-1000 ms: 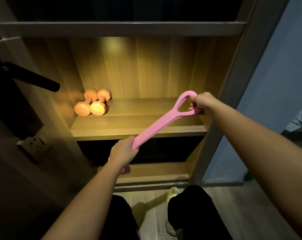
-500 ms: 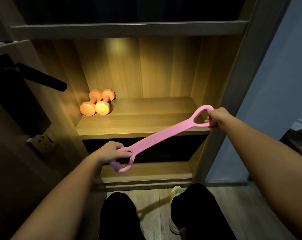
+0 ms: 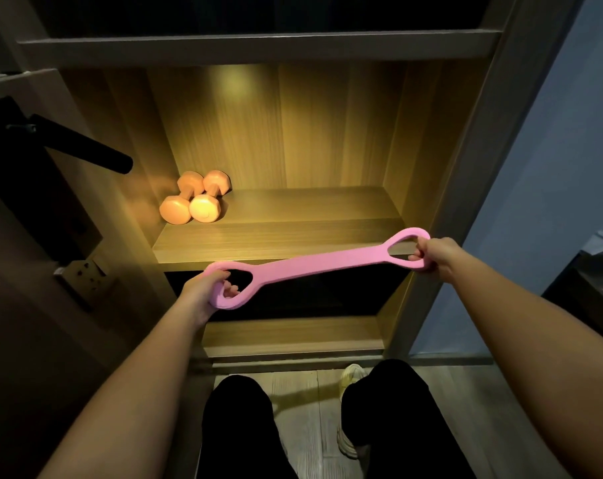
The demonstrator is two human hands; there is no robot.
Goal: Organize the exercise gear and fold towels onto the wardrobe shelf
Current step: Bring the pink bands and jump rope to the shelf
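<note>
Currently held: flat pink rubber resistance band (image 3: 321,266) with 2 loop ends, pulled taut just in front of the lit wooden wardrobe shelf (image 3: 293,236).
Left hand (image 3: 203,288): fingers curled through the left loop.
Right hand (image 3: 438,255): gripping the right loop.
Shelf's left rear: 2 orange dumbbells (image 3: 205,209), side by side.

no readable text, no labels, no brands, no numbers on anything in view

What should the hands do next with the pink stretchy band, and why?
Probably carry the pink band forward and lay it on the lit shelf, right of the orange dumbbells. The left hand and right hand each grip an end loop, holding it just before the shelf edge, and that spot looks free.
</note>
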